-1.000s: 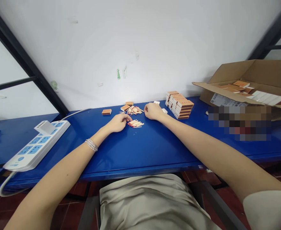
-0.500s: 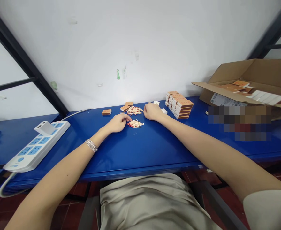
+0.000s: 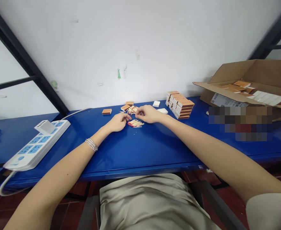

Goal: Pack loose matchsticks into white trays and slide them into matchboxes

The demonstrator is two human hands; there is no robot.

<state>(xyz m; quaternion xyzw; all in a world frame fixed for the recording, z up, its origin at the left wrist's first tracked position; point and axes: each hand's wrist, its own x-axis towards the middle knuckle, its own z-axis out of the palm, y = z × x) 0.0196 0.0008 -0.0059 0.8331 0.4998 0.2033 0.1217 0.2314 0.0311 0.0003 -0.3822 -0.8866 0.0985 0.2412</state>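
Beside the left end of a small row of matches (image 3: 136, 123), my left hand (image 3: 118, 122) rests on the blue table, its fingers loosely bent and slightly apart. Those matches have their red heads toward the left. My right hand (image 3: 148, 114) is at a looser heap of matches (image 3: 131, 110) just behind the row. Its thumb and forefinger come together in a pinch at the heap's right side; whatever is between the tips is too small to make out. Brown matchboxes (image 3: 125, 107) lie behind the heap, and another matchbox (image 3: 107, 111) lies to the left.
Right of my right hand are white box trays (image 3: 156, 103) and a stack of matchboxes (image 3: 182, 103). An open cardboard carton (image 3: 233, 68) with more boxes stands at the far right. A white power strip (image 3: 38, 147) lies on the left. The wall borders the table (image 3: 135, 153) behind.
My right hand has moved left to the match heap, its fingers now pinched there. The white trays behind it show more fully. My left hand has stayed in place.
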